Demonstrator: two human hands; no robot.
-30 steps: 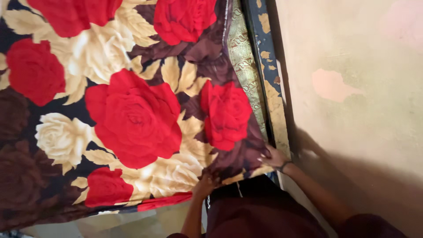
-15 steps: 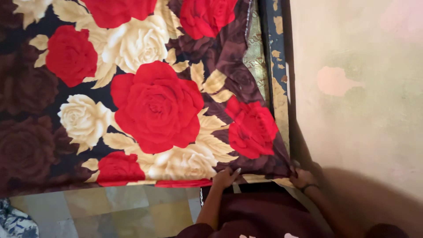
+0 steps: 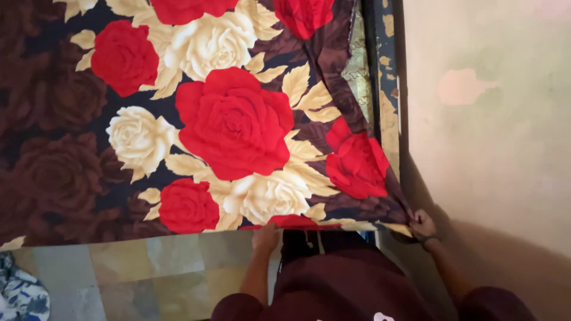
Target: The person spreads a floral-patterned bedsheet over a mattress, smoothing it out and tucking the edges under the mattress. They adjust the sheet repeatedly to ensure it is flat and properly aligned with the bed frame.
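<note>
Both hands grip the rose bedsheet (image 3: 226, 125) edge: left hand (image 3: 266, 236) at bottom centre, right hand (image 3: 422, 226) at lower right; the corner may slip off, because the cloth bunches beside the wall (image 3: 493, 137).

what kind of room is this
Probably a bedroom in a home: a rose-print bedsheet is spread over a bed with a worn dark frame set against a patchy plaster wall, above a tiled floor.

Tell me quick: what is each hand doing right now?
Left hand: closed on the near edge of the rose-print bedsheet.
Right hand: closed, pinching the bedsheet's corner by the wall.
</note>
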